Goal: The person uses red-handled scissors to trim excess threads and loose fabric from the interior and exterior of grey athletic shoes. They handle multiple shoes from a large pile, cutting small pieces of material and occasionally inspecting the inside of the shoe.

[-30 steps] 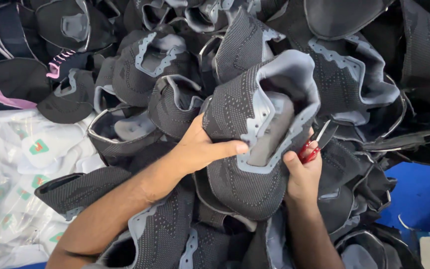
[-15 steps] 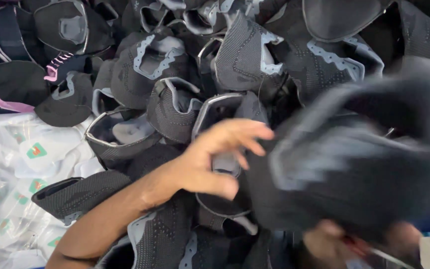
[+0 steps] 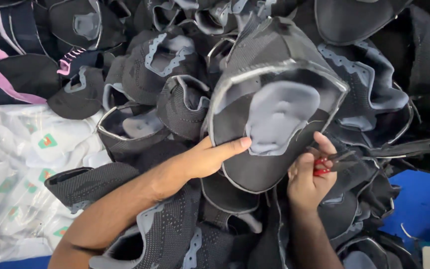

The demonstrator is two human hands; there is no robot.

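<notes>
Left hand (image 3: 202, 159), centre frame: thumb pinching lower edge of black shoe upper (image 3: 274, 104) w/ grey lining; other fingers hidden beneath it. Right hand (image 3: 307, 174), lower right: fingers curled round red-handled snips (image 3: 332, 163), blades hard to make out. Behind: pile of dark uppers (image 3: 170, 65); plastic bags (image 3: 21, 169) far left, partly cut off.

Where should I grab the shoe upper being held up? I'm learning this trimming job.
Take the shoe upper at its lower rim, from the left, as the left hand does: the opening faces you, and the right hand with snips works the right side.
</notes>
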